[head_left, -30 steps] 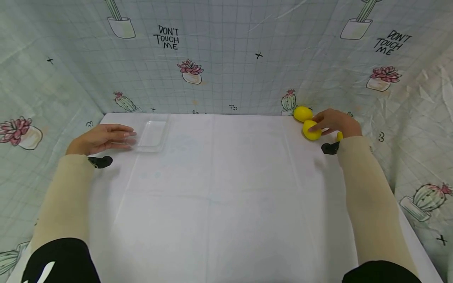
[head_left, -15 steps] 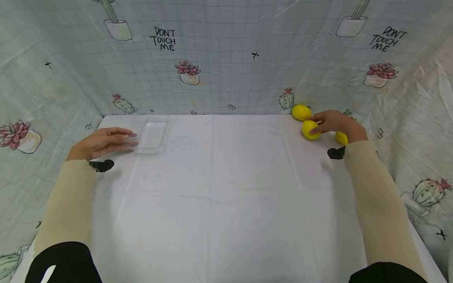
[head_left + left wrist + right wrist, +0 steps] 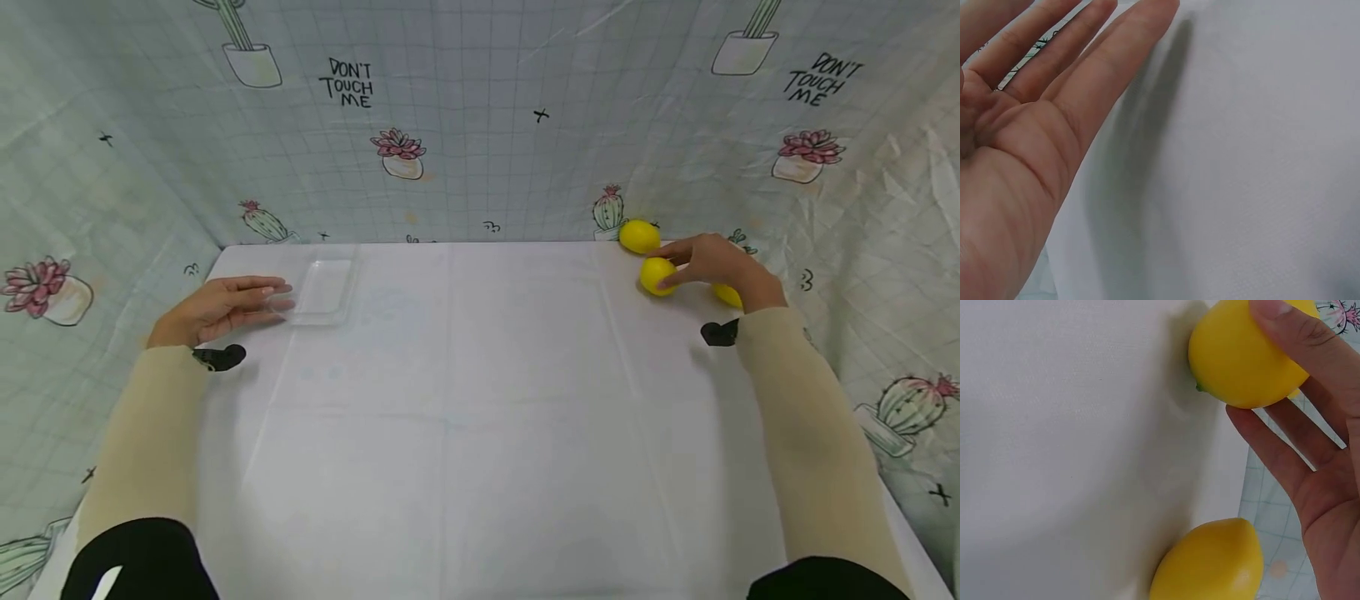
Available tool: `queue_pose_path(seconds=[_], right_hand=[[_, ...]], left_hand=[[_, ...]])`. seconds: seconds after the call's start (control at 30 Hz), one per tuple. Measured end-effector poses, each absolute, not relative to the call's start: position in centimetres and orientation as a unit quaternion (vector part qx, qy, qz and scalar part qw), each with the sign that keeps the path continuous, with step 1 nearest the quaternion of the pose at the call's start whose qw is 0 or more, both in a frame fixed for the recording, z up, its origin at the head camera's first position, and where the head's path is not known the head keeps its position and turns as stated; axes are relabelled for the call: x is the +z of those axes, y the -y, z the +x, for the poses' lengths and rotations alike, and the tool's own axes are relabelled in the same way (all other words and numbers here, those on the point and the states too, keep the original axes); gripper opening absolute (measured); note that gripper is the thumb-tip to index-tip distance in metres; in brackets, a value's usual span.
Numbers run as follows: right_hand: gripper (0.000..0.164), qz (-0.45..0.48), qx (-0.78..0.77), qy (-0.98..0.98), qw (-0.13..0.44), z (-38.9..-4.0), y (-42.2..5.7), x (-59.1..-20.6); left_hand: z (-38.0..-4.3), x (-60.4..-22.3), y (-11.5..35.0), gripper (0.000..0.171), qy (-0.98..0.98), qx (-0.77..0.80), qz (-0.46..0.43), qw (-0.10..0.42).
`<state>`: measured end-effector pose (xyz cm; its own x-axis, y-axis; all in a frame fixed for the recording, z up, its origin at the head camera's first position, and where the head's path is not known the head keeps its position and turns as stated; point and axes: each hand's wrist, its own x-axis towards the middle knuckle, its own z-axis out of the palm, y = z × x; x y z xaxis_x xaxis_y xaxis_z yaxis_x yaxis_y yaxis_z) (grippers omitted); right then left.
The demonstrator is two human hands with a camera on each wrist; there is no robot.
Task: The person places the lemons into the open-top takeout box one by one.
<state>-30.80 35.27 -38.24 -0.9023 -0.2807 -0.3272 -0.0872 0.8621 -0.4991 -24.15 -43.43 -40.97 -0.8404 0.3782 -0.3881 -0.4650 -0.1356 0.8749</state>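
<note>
Yellow and smooth, the lemon (image 3: 651, 276) pinched by the right hand (image 3: 712, 262) at the counter (image 3: 480, 417)'s far right could roll off the edge if it slips, while the left hand (image 3: 221, 308) lies beside the clear tray (image 3: 327, 287), fingers extended

Cactus-print cloth (image 3: 465, 150) behind a white tabletop (image 3: 480, 375)

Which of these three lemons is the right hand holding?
The middle lemon, pinched by the right hand. The back lemon and the partly hidden right lemon are outside its grip.
</note>
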Motion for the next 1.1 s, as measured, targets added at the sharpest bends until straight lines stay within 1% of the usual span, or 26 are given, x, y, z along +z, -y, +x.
queue_pose_path(seconds=[0.23, 0.37, 0.53, 0.7, 0.8, 0.93, 1.1], right_hand=[[0.076, -0.111, -0.231, -0.951, 0.173, -30.2, -35.2, -38.4], [0.077, -0.119, -0.226, -0.954, 0.160, -29.7, -35.1, -38.3], [0.078, -0.115, -0.264, -0.949, 0.130, -28.8, -34.6, -38.2], [0.080, -0.115, -0.297, -0.944, 0.079, -28.0, -33.7, -38.6], [0.074, -0.129, -0.298, -0.945, 0.046, -27.7, -32.9, -38.8], [0.066, -0.143, -0.332, -0.932, 0.026, -27.4, -31.7, -39.1], [0.062, -0.170, -0.357, -0.918, 0.004, -27.2, -30.3, -39.6]], left_hand=[[-24.0, -41.5, 43.1, 0.047, -0.599, 0.755, -0.013, 0.267], [-24.2, -41.5, 42.5, 0.048, -0.611, 0.750, -0.018, 0.251], [-24.2, -41.5, 41.9, 0.050, -0.632, 0.741, -0.029, 0.226], [-24.1, -41.6, 41.1, 0.050, -0.661, 0.723, -0.024, 0.201], [-23.8, -41.7, 40.9, 0.049, -0.677, 0.712, -0.030, 0.184], [-23.3, -41.8, 40.8, 0.048, -0.691, 0.702, -0.046, 0.169], [-22.8, -42.0, 40.8, 0.052, -0.692, 0.702, -0.061, 0.160]])
